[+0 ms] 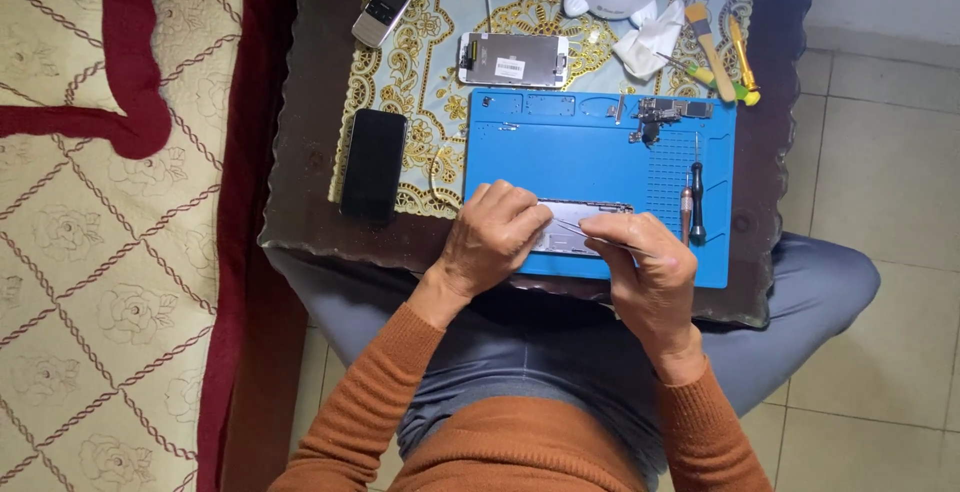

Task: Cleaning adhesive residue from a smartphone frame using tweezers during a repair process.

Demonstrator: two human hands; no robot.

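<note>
Steadying opened phone (570, 227) with left hand (492, 237), right hand (648, 270) pinching tweezers (590, 233), blue mat (590, 152)

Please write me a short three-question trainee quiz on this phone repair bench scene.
1. True or false: the left hand rests on the opened phone on the blue mat.
2. What does the right hand hold: A tweezers, B a brush, C a cloth?
3. What lies on the table left of the mat?

Key: 1 true; 2 A; 3 a black phone.
</note>
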